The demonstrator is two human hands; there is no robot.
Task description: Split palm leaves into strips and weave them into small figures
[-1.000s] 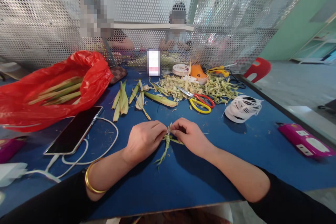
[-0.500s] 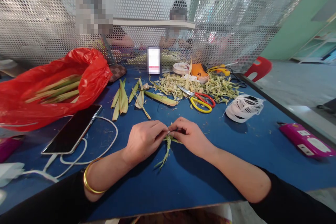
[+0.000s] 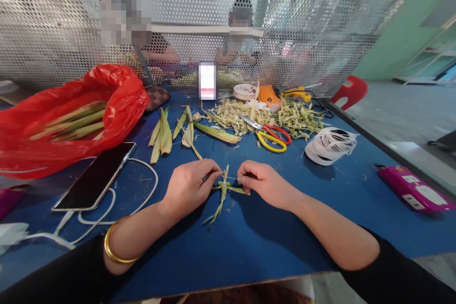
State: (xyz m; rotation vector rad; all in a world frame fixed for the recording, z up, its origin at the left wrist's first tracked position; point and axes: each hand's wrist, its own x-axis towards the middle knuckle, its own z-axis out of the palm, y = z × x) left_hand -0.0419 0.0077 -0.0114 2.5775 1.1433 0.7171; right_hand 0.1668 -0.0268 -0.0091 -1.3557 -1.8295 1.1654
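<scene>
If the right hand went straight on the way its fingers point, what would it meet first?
Past the white thread it holds, the right hand would likely meet the top of the woven leaf piece, with the left hand beyond. Depth is hard to judge here.

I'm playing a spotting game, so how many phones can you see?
2. The dark phone lies on the table by the red bag; the lit phone stands upright at the back, near the mesh. Others could be hidden, perhaps inside the bag.
</scene>
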